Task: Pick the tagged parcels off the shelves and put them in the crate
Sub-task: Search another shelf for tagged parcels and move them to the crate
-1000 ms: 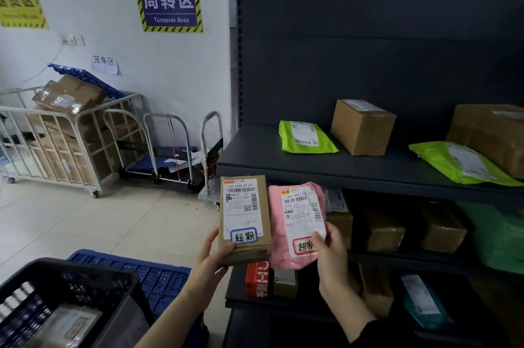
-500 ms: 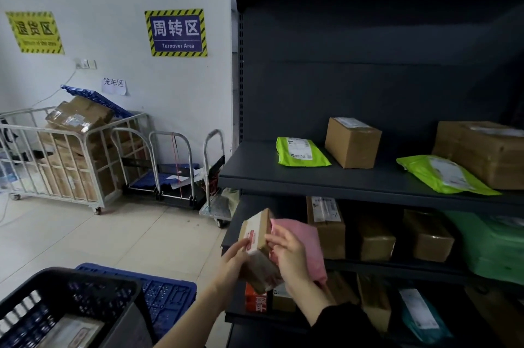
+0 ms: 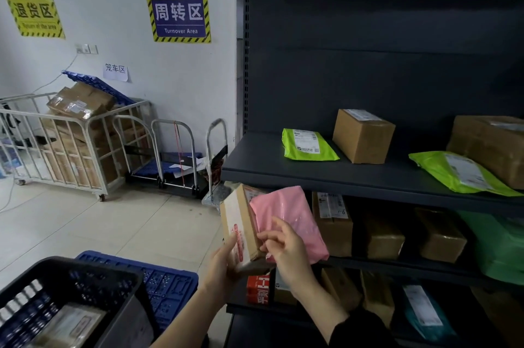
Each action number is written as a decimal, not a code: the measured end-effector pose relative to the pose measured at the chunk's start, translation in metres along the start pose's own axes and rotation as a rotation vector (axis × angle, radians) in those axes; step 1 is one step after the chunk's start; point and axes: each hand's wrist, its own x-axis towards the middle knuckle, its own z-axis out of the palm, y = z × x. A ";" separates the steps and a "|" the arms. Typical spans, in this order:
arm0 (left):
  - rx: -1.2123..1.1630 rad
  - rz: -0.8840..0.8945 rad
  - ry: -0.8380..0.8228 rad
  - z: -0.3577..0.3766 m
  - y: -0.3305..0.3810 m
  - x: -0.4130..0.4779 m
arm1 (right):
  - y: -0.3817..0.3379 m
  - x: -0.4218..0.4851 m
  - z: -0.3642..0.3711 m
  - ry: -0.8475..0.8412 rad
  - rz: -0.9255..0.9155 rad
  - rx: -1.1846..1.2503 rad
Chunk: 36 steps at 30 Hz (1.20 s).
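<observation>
Cardboard box (image 3: 241, 223): tilted on end, labelled face turned left; lower end clasped in left hand (image 3: 224, 262), thumb across the label; up and to the right of the crate, well apart from it.
Pink bag (image 3: 289, 211): soft and limp; leans on the box's right side, touching it; lower edge under curled fingers of right hand (image 3: 289, 251); mostly free above that pinch.
Left hand: wrapped round the box from below; no hold on the bag.
Right hand: pinches the bag low down; thumb hidden, firmness of hold hard to judge.
Black crate (image 3: 85, 271): lower left, open, a flat parcel inside.
Bag, risk: likely to flop or slide out if passed to one hand; slick film against cardboard.
Box, risk: gripped near one end only; may tip out on the swing down to the crate.
Shelf (image 3: 340, 177), risk: front edge just above both parcels; could snag the bag's free top.
</observation>
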 end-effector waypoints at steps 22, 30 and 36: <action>0.121 0.082 0.066 0.000 0.008 -0.007 | -0.003 -0.006 -0.007 -0.089 -0.208 -0.767; 0.118 0.038 0.098 0.000 0.004 -0.012 | -0.005 -0.007 -0.013 -0.321 -0.320 -1.018; 0.195 0.040 0.132 0.000 0.002 -0.013 | -0.001 -0.007 -0.019 -0.379 -0.354 -0.998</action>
